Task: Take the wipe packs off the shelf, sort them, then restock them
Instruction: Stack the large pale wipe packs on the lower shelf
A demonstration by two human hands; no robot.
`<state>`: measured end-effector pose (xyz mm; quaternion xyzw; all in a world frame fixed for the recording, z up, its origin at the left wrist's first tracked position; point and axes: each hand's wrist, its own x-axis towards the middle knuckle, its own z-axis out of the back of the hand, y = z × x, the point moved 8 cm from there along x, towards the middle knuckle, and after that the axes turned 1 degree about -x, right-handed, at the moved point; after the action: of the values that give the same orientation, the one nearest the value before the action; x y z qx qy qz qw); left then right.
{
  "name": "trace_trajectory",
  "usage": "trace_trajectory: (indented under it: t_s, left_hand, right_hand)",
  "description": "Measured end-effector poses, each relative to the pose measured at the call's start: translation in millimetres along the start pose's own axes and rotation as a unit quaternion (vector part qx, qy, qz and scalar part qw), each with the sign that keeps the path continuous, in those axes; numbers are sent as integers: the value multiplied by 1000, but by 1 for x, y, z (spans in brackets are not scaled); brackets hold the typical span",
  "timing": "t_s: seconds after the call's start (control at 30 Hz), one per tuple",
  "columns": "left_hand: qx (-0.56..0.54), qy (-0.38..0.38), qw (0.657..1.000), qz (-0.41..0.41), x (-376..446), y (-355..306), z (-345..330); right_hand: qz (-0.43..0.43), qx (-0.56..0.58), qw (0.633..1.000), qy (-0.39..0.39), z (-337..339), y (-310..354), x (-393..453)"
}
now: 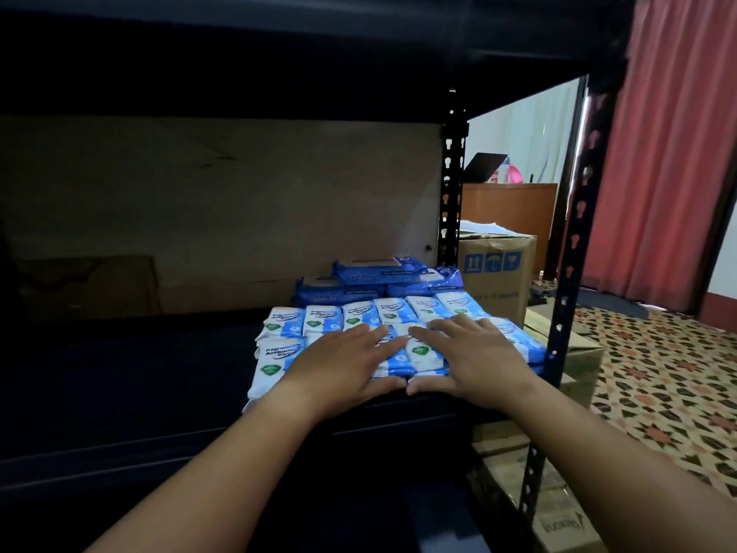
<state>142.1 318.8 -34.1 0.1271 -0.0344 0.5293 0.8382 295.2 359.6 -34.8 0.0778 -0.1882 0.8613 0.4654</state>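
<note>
Several white-and-blue antibacterial wipe packs [323, 320] lie in rows on the right part of the dark shelf [131, 377]. Behind them sit three larger dark-blue wipe packs [379, 270], one stacked on top of the other two. My left hand [347, 363] lies flat on the front row, fingers straight and spread. My right hand [474, 353] lies flat beside it on the same packs. The two thumbs nearly meet at the packs' front edge. Both hands cover the middle packs of the front row.
A black metal shelf post [574, 233] stands at the right front, another [451, 193] at the back. A cardboard box [498, 273] stands beyond the shelf, more boxes [558, 500] below right. Patterned floor and a pink curtain [670, 153] lie to the right.
</note>
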Motion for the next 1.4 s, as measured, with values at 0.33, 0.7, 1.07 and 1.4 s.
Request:
trace_trajectory:
  t_s: [0.33,0.7,1.07,1.4]
  left_hand:
    - [47,-265,963,20,-79,-17,42]
    - [105,-243,939,219,-251,-4,2]
    - [17,10,903,429,-426,37,-162]
    - [-160,147,812,541,-500,89,-303]
  right_hand:
    - [-6,36,983,-182,41,43,-52]
    - [-6,246,943,-224,41,245,-93]
    - [-45,367,929,21,-93,384,-132]
    - [-215,419,860,194,-249,430,-152]
